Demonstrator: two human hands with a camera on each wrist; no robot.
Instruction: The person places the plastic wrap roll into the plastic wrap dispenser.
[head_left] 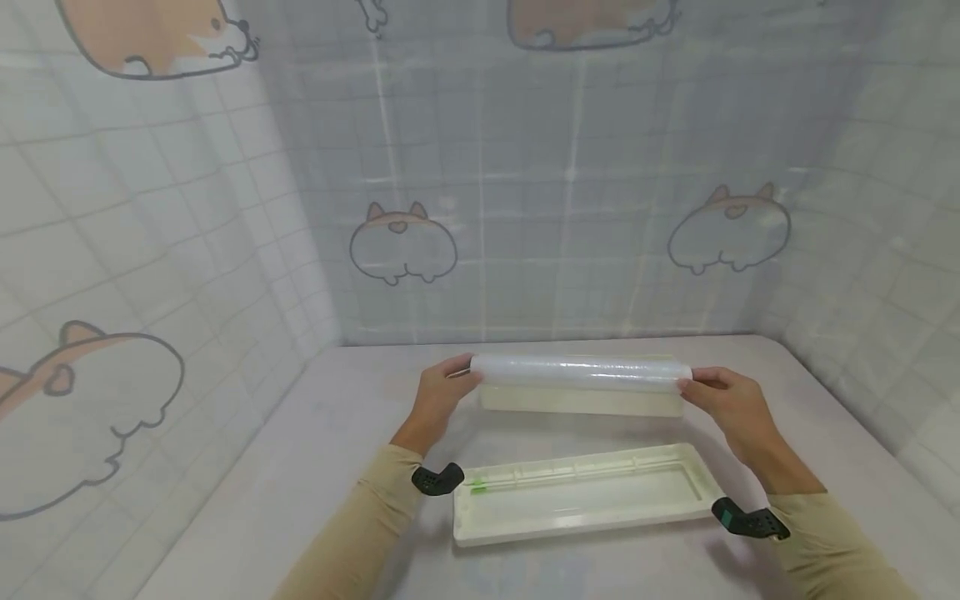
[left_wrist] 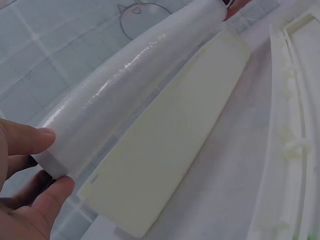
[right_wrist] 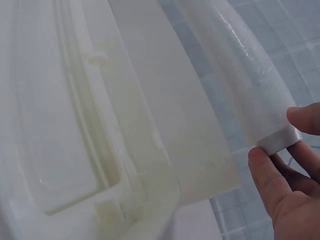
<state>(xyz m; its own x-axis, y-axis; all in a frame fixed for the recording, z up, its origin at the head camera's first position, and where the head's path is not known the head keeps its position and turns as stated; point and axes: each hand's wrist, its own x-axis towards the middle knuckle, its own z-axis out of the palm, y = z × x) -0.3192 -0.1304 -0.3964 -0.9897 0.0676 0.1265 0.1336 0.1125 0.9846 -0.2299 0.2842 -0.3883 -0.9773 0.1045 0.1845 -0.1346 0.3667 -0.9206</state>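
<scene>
A roll of plastic wrap [head_left: 577, 370] is held level between both hands, just above a long cream box [head_left: 581, 402] at the back of the table. My left hand [head_left: 437, 400] grips its left end, and in the left wrist view the thumb and fingers [left_wrist: 30, 139] hold the roll's rim. At the other end my right hand [head_left: 735, 408] pinches the roll; the right wrist view shows fingertips [right_wrist: 265, 165] around the grey core end. Nearer me lies a cream lid [head_left: 585, 523], inner side up, with a slider track and a small green cutter [head_left: 478, 485]. The box's inside is hidden.
The white tabletop [head_left: 300, 467] carries the box and lid. Tiled-pattern curtains with cartoon dogs stand on the left [head_left: 187, 208], back [head_left: 525, 167] and right [head_left: 900, 250]. Both wrists wear black straps, the left one [head_left: 438, 479] beside the lid's corner.
</scene>
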